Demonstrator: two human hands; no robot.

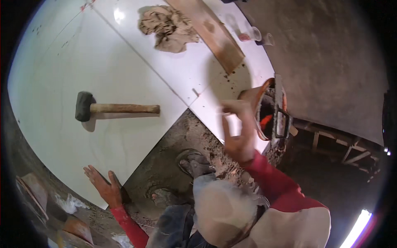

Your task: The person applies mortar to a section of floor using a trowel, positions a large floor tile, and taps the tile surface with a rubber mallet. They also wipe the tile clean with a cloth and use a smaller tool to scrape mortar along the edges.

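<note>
Left hand (pixel 105 189) spread on white tile (pixel 124 142); right hand (pixel 240 146) half-curled (blurred, grip unclear).

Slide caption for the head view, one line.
Head view: left hand at the edge of a white slab bearing a mallet, blurred right hand near a bucket.

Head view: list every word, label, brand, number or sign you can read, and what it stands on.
None can be read: no lettering shows on the mallet, white slabs or bucket.
The red marks at the upper left are too small to make out.
</note>
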